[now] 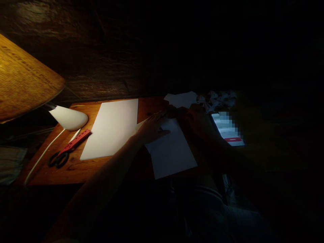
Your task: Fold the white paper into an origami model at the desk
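My left hand [154,126] lies flat on a sheet of white paper [173,157], its fingers stretched out and the thumb apart. A raised or folded part of white paper shows at the edges of this hand. My right hand [196,118] is in deep shadow just to the right, beyond the sheet's upper right edge. Its fingers look bent together; what they hold, if anything, is lost in the dark. Left of my left hand lies a larger stack or sheet of white paper [112,130] on the wooden table [76,173].
Black-handled scissors [59,158] and a red ruler-like strip [76,141] lie at left beside a white lamp base [71,118] with its cord. A lampshade [25,81] overhangs the left. Crumpled paper [215,100] and a lit phone or tablet [227,130] are at right.
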### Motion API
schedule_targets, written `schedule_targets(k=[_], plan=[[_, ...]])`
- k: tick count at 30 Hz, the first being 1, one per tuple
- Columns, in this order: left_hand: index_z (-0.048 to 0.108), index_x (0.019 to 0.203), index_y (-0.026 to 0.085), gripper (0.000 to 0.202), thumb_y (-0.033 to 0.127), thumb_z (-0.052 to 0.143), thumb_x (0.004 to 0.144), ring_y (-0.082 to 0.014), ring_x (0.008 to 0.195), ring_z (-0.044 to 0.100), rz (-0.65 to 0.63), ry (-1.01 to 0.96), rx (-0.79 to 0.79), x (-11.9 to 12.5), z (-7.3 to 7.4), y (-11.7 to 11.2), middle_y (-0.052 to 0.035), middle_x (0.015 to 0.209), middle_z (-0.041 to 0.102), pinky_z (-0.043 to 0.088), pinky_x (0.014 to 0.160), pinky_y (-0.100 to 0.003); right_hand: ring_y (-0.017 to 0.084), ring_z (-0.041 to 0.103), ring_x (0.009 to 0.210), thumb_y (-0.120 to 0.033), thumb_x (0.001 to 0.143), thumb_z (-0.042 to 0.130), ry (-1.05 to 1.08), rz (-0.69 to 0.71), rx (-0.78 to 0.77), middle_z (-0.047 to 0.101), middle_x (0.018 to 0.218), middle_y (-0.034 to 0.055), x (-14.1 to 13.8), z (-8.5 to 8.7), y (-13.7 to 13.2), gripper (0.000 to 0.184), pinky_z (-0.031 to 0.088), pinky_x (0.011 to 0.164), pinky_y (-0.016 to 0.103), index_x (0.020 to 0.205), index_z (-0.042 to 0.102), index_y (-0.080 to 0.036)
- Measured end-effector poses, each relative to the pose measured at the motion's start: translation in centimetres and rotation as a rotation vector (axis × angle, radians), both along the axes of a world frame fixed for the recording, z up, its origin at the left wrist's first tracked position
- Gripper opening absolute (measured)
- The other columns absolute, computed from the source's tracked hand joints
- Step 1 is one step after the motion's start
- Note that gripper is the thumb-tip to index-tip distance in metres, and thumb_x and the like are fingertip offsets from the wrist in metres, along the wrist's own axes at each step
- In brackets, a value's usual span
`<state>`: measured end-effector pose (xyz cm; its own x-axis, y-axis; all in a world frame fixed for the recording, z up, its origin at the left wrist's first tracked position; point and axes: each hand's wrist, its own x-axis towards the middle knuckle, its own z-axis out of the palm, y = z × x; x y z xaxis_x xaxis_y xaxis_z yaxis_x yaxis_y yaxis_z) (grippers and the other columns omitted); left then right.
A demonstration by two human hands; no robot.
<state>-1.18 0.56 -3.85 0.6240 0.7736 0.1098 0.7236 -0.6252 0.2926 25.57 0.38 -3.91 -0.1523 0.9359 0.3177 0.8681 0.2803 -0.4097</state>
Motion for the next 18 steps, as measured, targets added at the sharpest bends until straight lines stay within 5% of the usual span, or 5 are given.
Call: schedule_targets(k=[3, 7, 11, 18], plan=[[0.061, 0.152, 0.024, 0.059, 0.052, 0.065, 0.1, -0.0346, 0.151, 0.055, 0.073, -0.104, 0.006, 0.2, 0.5, 0.0, -0.0132, 0.164, 0.057, 0.046, 0.124, -0.055, 0.033, 0.063, 0.113, -0.023, 0.101, 0.058, 0.031, 0.011, 0.02, 0.069, 0.119, 0.0187, 0.3, -0.3, 0.0, 0.013, 0.05, 0.096, 0.048, 0.102, 0.07, -0.02], [0.073, 0.125, 0.022, 0.04, 0.05, 0.07, 0.096, -0.0315, 0.12, 0.073, 0.241, -0.393, 0.025, -0.1, 1.1, 0.6, -0.0125, 0.129, 0.077, 0.058, 0.107, -0.049, 0.034, 0.062, 0.112, -0.023, 0.101, 0.053, 0.097, 0.017, 0.062, 0.069, 0.121, 0.0198, 0.6, -0.5, 0.2, 0.017, 0.05, 0.094, 0.048, 0.108, 0.067, -0.019], [0.067, 0.09, 0.022, 0.043, 0.065, 0.065, 0.095, -0.0249, 0.083, 0.074, 0.441, -0.768, -0.026, -1.2, 1.5, 1.3, -0.0054, 0.081, 0.071, 0.06, 0.072, -0.036, 0.034, 0.062, 0.109, -0.025, 0.104, 0.046, 0.094, -0.009, 0.049, 0.068, 0.118, 0.0205, 0.3, 0.1, -0.1, 0.022, 0.049, 0.091, 0.046, 0.109, 0.066, -0.018], [0.065, 0.093, 0.028, 0.036, 0.064, 0.063, 0.091, -0.025, 0.092, 0.072, 0.59, -1.069, 0.133, -1.8, 4.6, 3.3, -0.0044, 0.089, 0.072, 0.059, 0.079, -0.04, 0.032, 0.062, 0.117, -0.026, 0.108, 0.052, -0.027, 0.061, 0.014, 0.068, 0.13, 0.0196, -0.8, 2.2, -1.9, 0.032, 0.049, 0.092, 0.041, 0.133, 0.069, -0.018]])
